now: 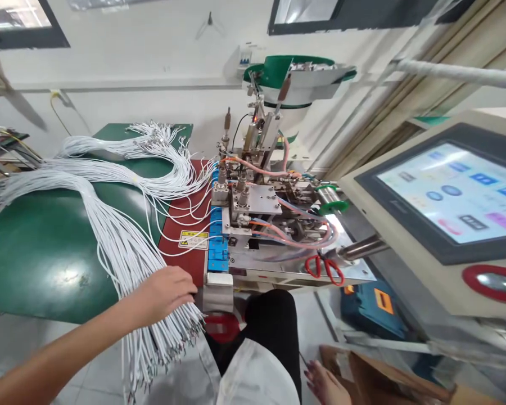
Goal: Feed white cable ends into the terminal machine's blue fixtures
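Note:
A thick bundle of white cables [105, 225] runs over the table's edge, its cut ends hanging down in front. My left hand [166, 295] lies over this bundle near the ends, fingers together and curled down onto the cables; the fingertips are partly hidden. At the bottom of the view, my right hand [325, 383] hangs low beside my leg with its fingers apart, and I see nothing in it. A row of blue cable holders [218, 247] runs along the machine [257, 199], with several single white cables lying in it.
A green tabletop [34, 259] carries more cable bundles. Right of the machine are a wire spool [331, 198], red-handled scissors [324, 269] and a touchscreen panel [455, 191]. A green bowl feeder [299, 79] stands behind. Below are a blue toolbox [371, 309] and a cardboard box [388, 377].

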### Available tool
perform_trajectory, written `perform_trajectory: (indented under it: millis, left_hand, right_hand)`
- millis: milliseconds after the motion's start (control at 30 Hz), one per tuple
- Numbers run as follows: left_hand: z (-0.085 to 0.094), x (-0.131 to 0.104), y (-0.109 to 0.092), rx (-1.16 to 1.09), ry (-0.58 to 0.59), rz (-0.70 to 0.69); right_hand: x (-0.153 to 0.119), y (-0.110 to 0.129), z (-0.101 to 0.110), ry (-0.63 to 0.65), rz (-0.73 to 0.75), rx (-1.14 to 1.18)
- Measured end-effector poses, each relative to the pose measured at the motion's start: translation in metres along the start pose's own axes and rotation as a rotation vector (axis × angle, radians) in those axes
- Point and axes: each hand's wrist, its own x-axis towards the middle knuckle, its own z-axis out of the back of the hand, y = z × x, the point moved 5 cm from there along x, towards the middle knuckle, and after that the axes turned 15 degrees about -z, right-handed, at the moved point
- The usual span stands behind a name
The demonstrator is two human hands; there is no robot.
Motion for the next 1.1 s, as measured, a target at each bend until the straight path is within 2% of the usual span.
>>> perform_trajectory:
  millis: [100,233,367,467,567,733,800,900,967,1000,1067,1100]
  left_hand:
    - [-0.016,0.013,-0.001,-0.051,0.206,-0.062]
    - [-0.013,0.025,0.007,-0.275,0.300,-0.008]
    - [-0.004,0.037,0.025,-0.569,0.185,0.205]
    - [-0.005,0.042,0.034,-0.614,0.086,0.320]
    - [-0.009,0.042,0.031,-0.566,0.049,0.302]
    - [-0.008,0.035,0.012,-0.445,0.054,0.166]
    - [0.001,0.024,0.018,-0.354,-0.030,0.176]
    - [0.030,-0.013,0.054,-0.102,-0.307,0.348]
    - [0.057,-0.053,0.088,0.152,-0.530,0.554]
    - [0.069,-0.076,0.107,0.259,-0.596,0.705]
    - [0.086,-0.121,0.144,0.459,-0.683,1.034]
    - [0.089,-0.139,0.161,0.477,-0.681,1.172]
  right_hand:
    - [0.009,0.020,-0.003,0.093,-0.049,0.139]
    - [-0.015,0.068,-0.015,0.127,0.031,0.103]
    - [-0.050,0.106,-0.044,0.207,0.131,0.059]
    - [-0.070,0.123,-0.063,0.254,0.227,-0.048]
    - [-0.088,0.134,-0.077,0.289,0.322,-0.169]
    - [-0.129,0.150,-0.092,0.352,0.476,-0.310]
    - [-0.155,0.159,-0.100,0.420,0.586,-0.362]
    - [-0.206,0.176,-0.123,0.552,0.822,-0.484]
    - [-0.241,0.184,-0.147,0.638,0.940,-0.636]
    - [-0.256,0.186,-0.161,0.666,0.975,-0.705]
    - [-0.276,0.191,-0.189,0.633,1.016,-0.839]
    - [-0.282,0.190,-0.203,0.590,1.021,-0.934]
